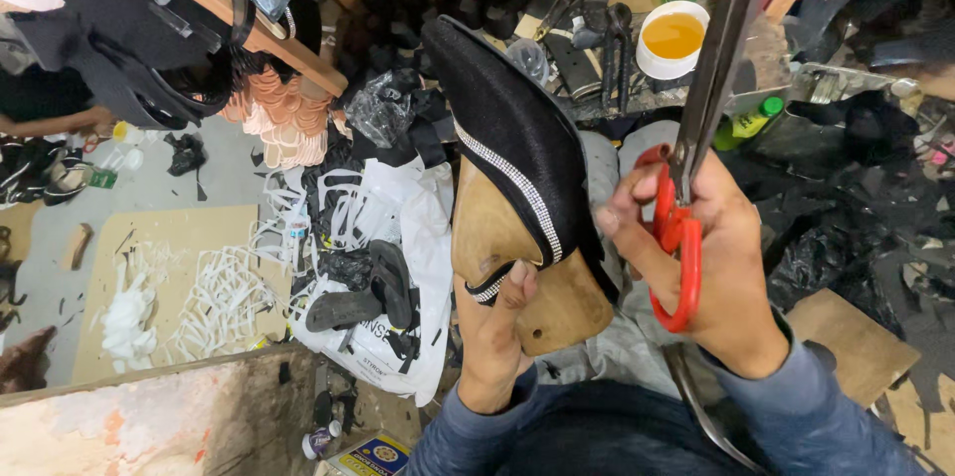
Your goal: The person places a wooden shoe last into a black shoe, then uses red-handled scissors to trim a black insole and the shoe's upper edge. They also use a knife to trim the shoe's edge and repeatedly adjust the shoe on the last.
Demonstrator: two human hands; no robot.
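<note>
Our left hand (494, 342) has its grip closed on the heel end of a wooden shoe last (527, 272), the thumb pressed flat on the bare wood beside a loose end of rhinestone strip (524, 190). A black sparkly shoe upper (507, 128) is stretched over the front of the last, its pointed toe aimed away from us, and the strip runs along the upper's edge. We hold the whole piece up in front of our lap, tilted, at the middle of the view.

Our right hand (711, 257) is just beside it, grip closed around the red handles of a pair of scissors (696, 128). The long metal blades point up and away, and they look shut. The fingertips of this hand touch the right edge of the upper.

Beyond the hands, on the cluttered table, stands a white tub of amber glue (672, 38) with a small green-capped bottle (754, 121) near it. To our left, on the floor, lie a white plastic bag (418, 237) with dark soles on it, a sheet of cardboard (169, 247) and a scatter of white strips (224, 297).
</note>
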